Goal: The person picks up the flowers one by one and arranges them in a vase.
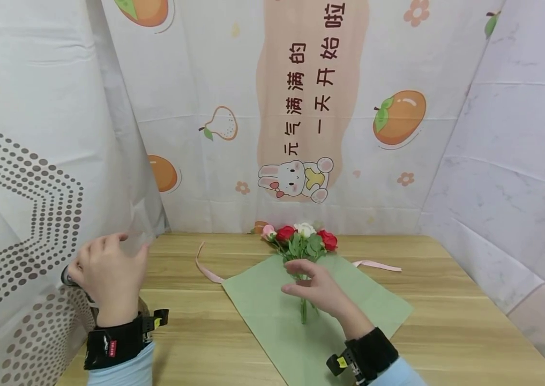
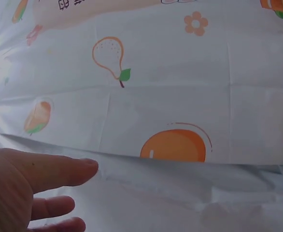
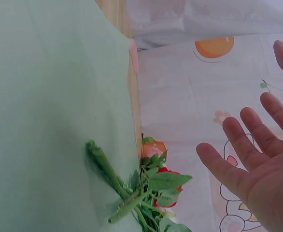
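Observation:
A bouquet of artificial roses (image 1: pixel 305 244) in red, white and pink lies on a sheet of light green wrapping paper (image 1: pixel 262 305), its heads past the paper's far corner. My right hand (image 1: pixel 318 287) hovers above the stems with fingers spread and nothing in its grasp. From the right wrist view, the cut green stems (image 3: pixel 105 166) rest on the paper beside that hand (image 3: pixel 264 179). Off to the left, my left hand (image 1: pixel 110 271) is raised by the hanging cloth, fingers loosely bent. Its thumb and fingers (image 2: pixel 59 174) hold nothing in the left wrist view.
A pink ribbon runs under the paper, with one end (image 1: pixel 204 271) out at the left and the other (image 1: pixel 378 265) at the right. Printed cloth (image 1: pixel 195 161) hangs behind the wooden table (image 1: pixel 195 327) and on both sides. A dark-rimmed object (image 1: pixel 66 276) shows partly behind my left hand.

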Demonstrator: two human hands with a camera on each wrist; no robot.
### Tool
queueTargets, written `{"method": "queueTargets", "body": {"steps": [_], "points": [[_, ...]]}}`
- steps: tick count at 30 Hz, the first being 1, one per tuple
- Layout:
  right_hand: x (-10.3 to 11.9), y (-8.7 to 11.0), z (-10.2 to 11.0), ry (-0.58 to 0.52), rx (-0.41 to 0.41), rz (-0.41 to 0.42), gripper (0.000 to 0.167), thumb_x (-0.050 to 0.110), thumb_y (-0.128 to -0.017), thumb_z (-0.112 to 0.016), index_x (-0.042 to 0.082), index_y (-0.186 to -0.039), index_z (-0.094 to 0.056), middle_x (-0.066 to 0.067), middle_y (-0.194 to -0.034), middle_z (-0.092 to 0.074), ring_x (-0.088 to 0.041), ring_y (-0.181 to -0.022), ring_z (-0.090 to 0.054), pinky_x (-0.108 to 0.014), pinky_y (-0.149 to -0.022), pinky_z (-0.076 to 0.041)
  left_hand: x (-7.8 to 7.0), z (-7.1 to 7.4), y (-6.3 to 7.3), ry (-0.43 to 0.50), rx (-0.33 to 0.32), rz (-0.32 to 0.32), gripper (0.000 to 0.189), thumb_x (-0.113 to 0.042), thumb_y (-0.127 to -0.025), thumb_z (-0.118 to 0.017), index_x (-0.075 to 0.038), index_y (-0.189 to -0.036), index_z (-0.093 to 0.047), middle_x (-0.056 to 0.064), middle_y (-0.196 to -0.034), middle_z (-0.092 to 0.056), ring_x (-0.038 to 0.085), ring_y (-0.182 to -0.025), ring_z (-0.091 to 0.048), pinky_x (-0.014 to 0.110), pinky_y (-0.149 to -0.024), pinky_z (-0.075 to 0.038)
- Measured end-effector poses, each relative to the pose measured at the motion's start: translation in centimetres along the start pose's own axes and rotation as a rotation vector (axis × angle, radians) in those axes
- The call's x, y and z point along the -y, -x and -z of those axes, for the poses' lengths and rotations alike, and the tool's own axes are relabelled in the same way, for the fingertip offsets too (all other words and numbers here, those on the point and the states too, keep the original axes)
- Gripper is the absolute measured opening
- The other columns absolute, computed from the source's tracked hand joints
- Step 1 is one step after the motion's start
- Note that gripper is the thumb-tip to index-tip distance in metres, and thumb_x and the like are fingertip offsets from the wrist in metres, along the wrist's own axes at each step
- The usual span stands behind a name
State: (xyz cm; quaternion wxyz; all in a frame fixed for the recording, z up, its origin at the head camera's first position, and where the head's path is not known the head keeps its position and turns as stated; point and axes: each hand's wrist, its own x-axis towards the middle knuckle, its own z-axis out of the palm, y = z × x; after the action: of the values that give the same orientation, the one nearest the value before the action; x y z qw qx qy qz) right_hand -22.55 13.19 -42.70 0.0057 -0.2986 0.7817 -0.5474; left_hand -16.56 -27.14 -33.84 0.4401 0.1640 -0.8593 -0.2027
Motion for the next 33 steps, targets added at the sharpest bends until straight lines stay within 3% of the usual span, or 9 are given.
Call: {"method": "queueTargets", "body": {"steps": [5,10,14,21,33], "points": [[0.3,-0.3,-0.6,-0.013,0.018,-0.011,0.048,0.018,-0.092,-0.079,0.009,-0.135,-0.061,-0.008,-0.133,-0.063,-0.027,-0.124,-0.058,-0.057,-0.102,-0.046,0.8,1.0,-0.4,-0.028,0.121,0.093,0.057,-0.035,-0.084,-0.082,0.000,-0.125,-0.064,0.031,-0.131,-0.054,0.050,-0.131,-0.035,0.063,-0.110,-0.010],[0.4,-0.5,-1.5,-0.017,0.022,-0.018,0.046,0.011,-0.092,-0.077,0.003,-0.134,-0.060,-0.014,-0.133,-0.062,-0.036,-0.124,-0.057,-0.059,-0.101,-0.046,1.8,1.7,-0.8,-0.034,0.220,0.151,0.070,-0.040,-0.084,-0.082,0.000,-0.135,-0.057,0.033,-0.142,-0.044,0.050,-0.140,-0.025,0.066,-0.113,-0.007],[0.5,-0.8,-2.1,-0.033,0.031,-0.027,0.046,0.011,-0.092,-0.077,0.002,-0.134,-0.060,-0.014,-0.133,-0.062,-0.040,-0.125,-0.055,-0.055,-0.101,-0.047,2.6,2.2,-1.1,-0.025,0.260,0.197,0.075,-0.040,-0.082,-0.083,0.000,-0.138,-0.054,0.032,-0.147,-0.038,0.050,-0.140,-0.025,0.065,-0.115,-0.010],[0.8,-1.4,-3.3,-0.055,0.076,-0.028,0.046,0.022,-0.091,-0.080,0.011,-0.132,-0.063,-0.004,-0.132,-0.063,-0.028,-0.126,-0.056,-0.045,-0.101,-0.049,3.5,2.8,-1.4,-0.030,0.378,0.277,0.092,-0.048,-0.084,-0.080,-0.001,-0.151,-0.040,0.033,-0.158,-0.020,0.055,-0.141,-0.019,0.074,-0.106,-0.022],[0.7,-2.3,-5.4,-0.076,0.099,-0.040,0.044,0.024,-0.091,-0.080,0.014,-0.130,-0.065,-0.001,-0.130,-0.064,-0.024,-0.124,-0.058,-0.044,-0.100,-0.050,3.8,3.7,-1.5,-0.035,0.435,0.324,0.113,-0.066,-0.079,-0.077,-0.005,-0.160,-0.027,0.036,-0.157,-0.015,0.062,-0.135,-0.025,0.080,-0.091,-0.031]]}}
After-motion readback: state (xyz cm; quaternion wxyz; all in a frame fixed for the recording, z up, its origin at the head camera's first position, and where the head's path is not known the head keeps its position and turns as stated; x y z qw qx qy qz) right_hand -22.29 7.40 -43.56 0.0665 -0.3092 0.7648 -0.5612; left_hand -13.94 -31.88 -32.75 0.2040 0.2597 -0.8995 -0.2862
